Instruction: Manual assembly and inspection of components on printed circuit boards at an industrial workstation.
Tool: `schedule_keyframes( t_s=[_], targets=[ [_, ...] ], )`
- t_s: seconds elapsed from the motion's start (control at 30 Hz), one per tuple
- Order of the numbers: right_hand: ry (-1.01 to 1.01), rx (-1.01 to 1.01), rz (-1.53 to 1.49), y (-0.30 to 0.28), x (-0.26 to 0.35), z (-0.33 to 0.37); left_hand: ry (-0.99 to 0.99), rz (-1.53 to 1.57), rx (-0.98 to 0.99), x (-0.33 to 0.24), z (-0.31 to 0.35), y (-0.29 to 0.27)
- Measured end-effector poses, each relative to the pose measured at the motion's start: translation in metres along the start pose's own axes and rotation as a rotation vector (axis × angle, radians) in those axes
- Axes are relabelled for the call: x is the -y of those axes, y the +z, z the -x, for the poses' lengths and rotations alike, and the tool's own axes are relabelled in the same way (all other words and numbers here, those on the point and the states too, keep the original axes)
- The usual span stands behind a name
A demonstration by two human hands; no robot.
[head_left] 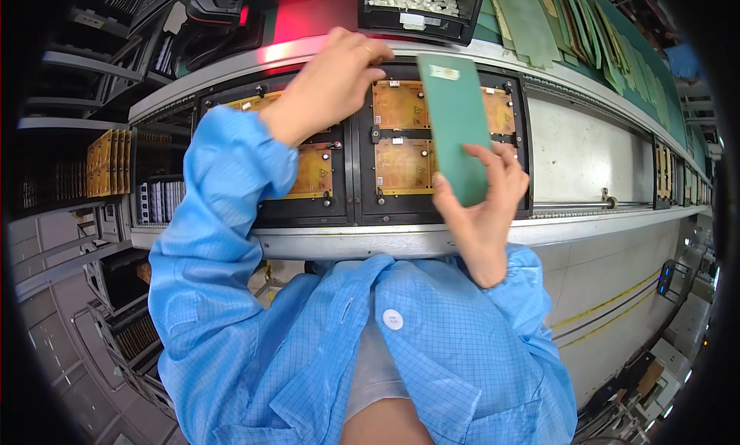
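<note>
My right hand [489, 202] grips a flat green board [455, 114] by its lower part, thumb at the left edge and fingers at the right. The board bears a pale label near its top and covers part of the right black fixture [397, 208]. Amber circuit boards [405, 166] with small white connectors lie in that fixture. My left hand [331, 79] is over the far edge of the left black fixture [301, 211], its fingers curled and its thumb close to the index finger. Whatever they hold, if anything, is too small to make out.
A black bin [462, 33] of small white parts stands beyond the rail. Several green sheets [570, 29] lean at the far right. A black device [216, 2] with a red glow is at the far left. Upright amber boards [108, 164] stand in a rack.
</note>
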State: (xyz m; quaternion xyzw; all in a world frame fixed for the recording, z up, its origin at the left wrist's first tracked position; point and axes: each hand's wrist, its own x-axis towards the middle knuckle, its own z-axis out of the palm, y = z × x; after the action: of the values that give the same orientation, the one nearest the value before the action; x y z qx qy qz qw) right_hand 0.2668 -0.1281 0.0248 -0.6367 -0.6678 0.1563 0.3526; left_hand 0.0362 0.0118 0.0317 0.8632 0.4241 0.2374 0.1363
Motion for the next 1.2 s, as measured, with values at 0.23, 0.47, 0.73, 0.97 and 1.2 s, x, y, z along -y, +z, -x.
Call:
schedule_keyframes(
  t_s=[0.23, 0.47, 0.73, 0.97, 1.2],
  targets=[
    [0.002, -0.096, 0.106, 0.026, -0.018, -0.010, -0.036, 0.032, -0.157, -0.057, 0.032, -0.046],
    [0.052, -0.103, 0.142, 0.025, -0.033, -0.011, -0.244, 0.054, -0.155, -0.074, 0.089, -0.046],
    [0.024, -0.102, 0.145, 0.021, -0.040, -0.015, -0.378, 0.126, -0.192, -0.087, 0.107, -0.027],
    [-0.010, -0.031, 0.189, 0.001, -0.033, -0.021, -0.412, 0.162, -0.291, -0.095, 0.130, -0.007],
    [-0.078, -0.147, 0.228, -0.054, -0.107, -0.115, -0.493, -0.155, -0.503, -0.102, 0.156, 0.023]
  ],
)
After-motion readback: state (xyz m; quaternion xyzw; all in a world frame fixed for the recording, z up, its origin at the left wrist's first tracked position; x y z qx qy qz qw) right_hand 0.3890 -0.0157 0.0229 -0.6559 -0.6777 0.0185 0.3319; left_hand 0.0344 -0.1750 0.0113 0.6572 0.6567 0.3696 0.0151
